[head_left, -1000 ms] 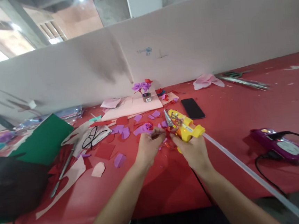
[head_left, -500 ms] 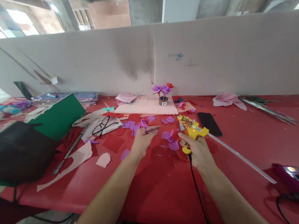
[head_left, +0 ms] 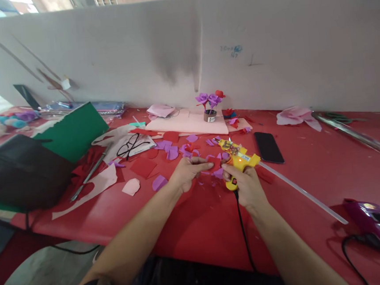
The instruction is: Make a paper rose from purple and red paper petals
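My right hand (head_left: 246,182) is wrapped round the handle of a yellow hot glue gun (head_left: 244,159), whose nozzle points away and to the left. A clear glue stick (head_left: 304,193) extends from its back end, and a black cord hangs below. My left hand (head_left: 189,172) pinches the left side of a small red felt piece (head_left: 215,163). The right thumb and fingertips are at that piece's other side; whether they grip it I cannot tell. Purple scraps (head_left: 171,152) and a red square (head_left: 143,168) lie around the hands on the red table (head_left: 191,231).
Behind stand purple and red flowers (head_left: 209,99) in a tape roll (head_left: 210,116). A black phone (head_left: 269,147) lies right of the glue gun. Eyeglasses (head_left: 133,146), a green board (head_left: 76,130) and a dark bag (head_left: 22,172) are left. A magenta device (head_left: 379,228) sits at the right.
My left hand has moved right and closed on the red felt piece near my right fingers. The glue gun has shifted slightly left. The view has tilted down.
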Demonstrator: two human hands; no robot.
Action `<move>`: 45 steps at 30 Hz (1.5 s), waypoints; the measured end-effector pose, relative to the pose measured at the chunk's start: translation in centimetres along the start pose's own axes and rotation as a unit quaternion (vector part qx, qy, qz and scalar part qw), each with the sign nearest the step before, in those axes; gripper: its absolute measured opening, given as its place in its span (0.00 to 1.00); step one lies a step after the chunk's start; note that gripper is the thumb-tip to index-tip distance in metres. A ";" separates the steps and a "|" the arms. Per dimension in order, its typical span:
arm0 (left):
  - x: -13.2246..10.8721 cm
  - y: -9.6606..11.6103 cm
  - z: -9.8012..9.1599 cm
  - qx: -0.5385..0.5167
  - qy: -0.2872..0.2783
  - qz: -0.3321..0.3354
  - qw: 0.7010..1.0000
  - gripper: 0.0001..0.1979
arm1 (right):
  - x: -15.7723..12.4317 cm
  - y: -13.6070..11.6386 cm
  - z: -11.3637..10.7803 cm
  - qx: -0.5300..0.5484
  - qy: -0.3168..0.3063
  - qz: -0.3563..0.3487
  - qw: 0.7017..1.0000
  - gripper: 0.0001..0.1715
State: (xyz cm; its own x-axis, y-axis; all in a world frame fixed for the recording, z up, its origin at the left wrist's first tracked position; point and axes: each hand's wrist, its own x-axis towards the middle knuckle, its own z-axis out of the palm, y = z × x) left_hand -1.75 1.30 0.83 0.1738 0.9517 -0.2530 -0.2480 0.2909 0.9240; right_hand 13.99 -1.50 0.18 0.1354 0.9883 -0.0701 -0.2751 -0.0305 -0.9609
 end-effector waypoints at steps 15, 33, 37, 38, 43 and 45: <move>0.1 -1.3 -0.2 0.036 0.002 0.031 0.999 0.14 | 0.0 1.1 0.1 -0.012 -0.040 -0.013 0.999 0.12; -0.1 -1.2 -0.2 0.023 0.013 0.036 0.999 0.12 | 0.0 1.2 0.1 -0.031 -0.022 -0.033 0.999 0.15; -0.4 -1.0 -0.1 0.019 0.001 0.035 0.999 0.12 | -0.1 1.0 0.2 -0.036 -0.010 -0.033 0.999 0.14; -0.4 -1.0 0.0 0.018 0.001 0.037 0.999 0.12 | -0.1 1.0 0.2 -0.038 -0.008 -0.031 0.999 0.14; -0.5 -1.0 0.2 0.005 0.002 0.046 0.999 0.13 | 0.1 1.2 -0.1 -0.041 -0.012 -0.028 0.999 0.15; -0.5 -1.0 0.1 0.007 -0.005 0.050 0.999 0.13 | 0.1 1.3 -0.2 -0.039 -0.013 -0.028 0.999 0.14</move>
State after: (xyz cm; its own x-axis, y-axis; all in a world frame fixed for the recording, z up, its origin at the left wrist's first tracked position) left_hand -1.44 0.53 0.05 0.1585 0.9749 -0.1563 -0.2514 0.1929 0.9485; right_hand 13.81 -1.49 -1.12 0.1225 0.9924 -0.0091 -0.1918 0.0146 -0.9813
